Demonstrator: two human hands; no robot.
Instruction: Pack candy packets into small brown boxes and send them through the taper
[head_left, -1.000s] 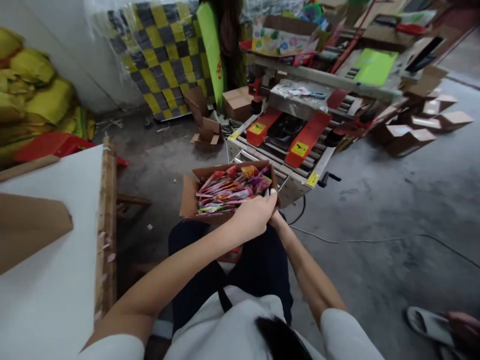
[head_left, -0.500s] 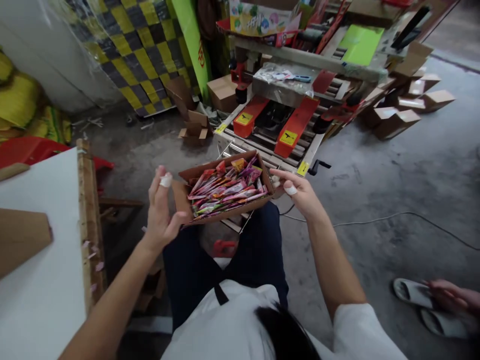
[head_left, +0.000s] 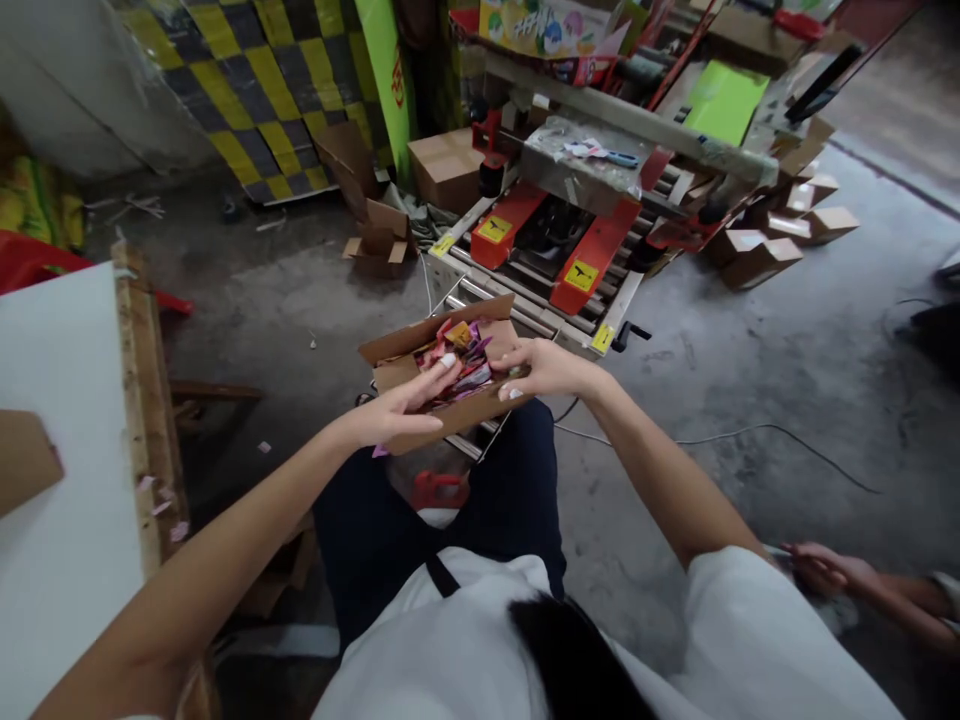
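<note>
Over my lap, at the end of the roller conveyor, stands an open cardboard box (head_left: 450, 412) filled with small pink, red and purple packets (head_left: 471, 378). My left hand (head_left: 401, 408) reaches across the box's near left side, its fingers stretched out flat on the packets and the thumb apart. At the right end my right hand (head_left: 547, 367) touches the inward-leaning end flap, fingers extended and thumb apart. White wrapping is on a finger of each hand. One purple packet (head_left: 380, 451) pokes out below my left hand.
Ahead is a roller conveyor machine (head_left: 577, 270) with red guide plates and a crank. To the left is a white tabletop (head_left: 67, 400) with a wooden edge. Open cartons (head_left: 765, 245) lie at the right; a cable (head_left: 720, 440) crosses the floor. Another person's hands (head_left: 832, 570) show at lower right.
My left hand has moved from beside the box onto the packets. My right hand has come in over the right end, where the flap now leans inward.
</note>
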